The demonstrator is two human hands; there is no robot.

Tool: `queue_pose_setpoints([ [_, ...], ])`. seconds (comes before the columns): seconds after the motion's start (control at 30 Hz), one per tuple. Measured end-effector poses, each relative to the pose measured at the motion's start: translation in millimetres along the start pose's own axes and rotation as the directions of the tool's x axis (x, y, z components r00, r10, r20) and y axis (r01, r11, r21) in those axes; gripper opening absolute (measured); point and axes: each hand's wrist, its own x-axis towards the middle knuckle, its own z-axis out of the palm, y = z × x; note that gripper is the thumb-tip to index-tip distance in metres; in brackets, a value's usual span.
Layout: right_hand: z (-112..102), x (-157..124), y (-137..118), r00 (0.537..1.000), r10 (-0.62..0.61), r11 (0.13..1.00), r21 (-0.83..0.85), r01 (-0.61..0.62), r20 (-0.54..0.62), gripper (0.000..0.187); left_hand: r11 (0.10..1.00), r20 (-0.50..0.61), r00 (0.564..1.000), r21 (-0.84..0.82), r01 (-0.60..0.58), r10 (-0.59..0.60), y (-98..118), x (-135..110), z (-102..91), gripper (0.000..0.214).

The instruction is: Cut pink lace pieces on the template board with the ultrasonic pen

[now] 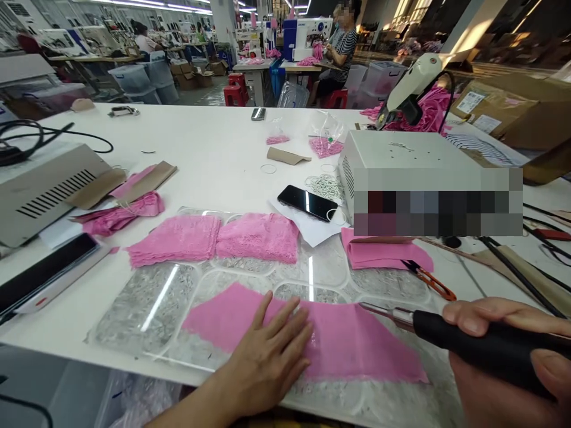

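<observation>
A pink fabric piece (348, 345) lies flat on a clear plastic sheet (138, 315) at the front of the table. My left hand (272, 351) rests on the fabric's middle, fingers spread. In my right hand (504, 345) is a black-handled tool with a thin metal tip (464, 336), which looks like a soldering iron. Its tip meets the fabric's upper edge. Behind the piece sit two stacks of pink fabric, a left stack (176, 238) and a right stack (259, 238). Orange thread snips (430, 279) lie by a folded pink piece (379, 252).
A grey metal box (401, 148) stands at the right, with cables near it. Another vented box (49, 190) is at the left. A black phone (307, 202) lies beside a heap of rubber bands (325, 186). A person (341, 53) sits at a sewing machine (307, 38) beyond the table.
</observation>
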Motion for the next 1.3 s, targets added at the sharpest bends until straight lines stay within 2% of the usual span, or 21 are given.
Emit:
queue_pose_setpoints([
  [0.07, 9.2, -3.7, -0.9, 0.998, -0.053, 0.998, -0.012, 0.054, 0.039, 0.018, 1.000, -0.003, 1.000, -0.001, 0.011, -0.011, 0.5, -0.3, 0.3, 0.031],
  [0.13, 19.2, -7.0, -0.5, 0.986, -0.106, 0.994, 0.005, 0.106, 0.126, 0.016, 1.000, -0.006, 1.000, -0.008, 0.020, -0.020, 1.1, -0.5, 0.3, 0.030],
  [0.27, 34.3, -15.9, 2.3, 0.970, -0.039, 0.999, 0.002, 0.039, 0.240, 0.014, 1.000, -0.009, 1.000, -0.016, 0.027, -0.027, 2.8, -1.5, 2.3, 0.029],
  [0.4, 45.7, -24.0, 7.3, 0.957, -0.017, 0.999, 0.040, 0.005, 0.291, 0.014, 0.998, -0.085, 0.995, -0.035, 0.058, -0.061, 5.0, -2.8, 7.4, 0.030],
  [0.6, 58.6, -23.6, 16.0, 0.950, -0.062, 0.997, 0.071, 0.043, 0.305, 0.015, 0.999, -0.055, 0.997, -0.025, 0.044, -0.046, 4.8, -4.1, 8.3, 0.031],
  [0.8, 62.5, -24.0, 18.4, 0.952, -0.058, 0.996, 0.081, 0.035, 0.301, 0.015, 0.998, -0.077, 0.995, -0.042, 0.056, -0.059, 4.5, -5.1, 9.7, 0.032],
  [1.03, 65.0, -24.7, 20.1, 0.946, -0.077, 0.994, 0.103, 0.047, 0.314, 0.010, 0.999, -0.042, 0.999, -0.036, 0.033, -0.035, 3.5, -4.1, 7.1, 0.029],
  [1.17, 66.9, -23.7, 22.5, 0.939, -0.088, 0.993, 0.098, 0.059, 0.333, 0.007, 0.997, -0.091, 0.995, -0.067, 0.035, -0.041, 3.6, -3.2, 10.9, 0.024],
  [1.3, 65.1, -18.8, 17.5, 0.956, -0.086, 0.989, 0.143, 0.047, 0.280, 0.010, 0.993, -0.108, 0.993, -0.115, 0.029, -0.042, 4.5, -4.7, 5.6, 0.021],
])
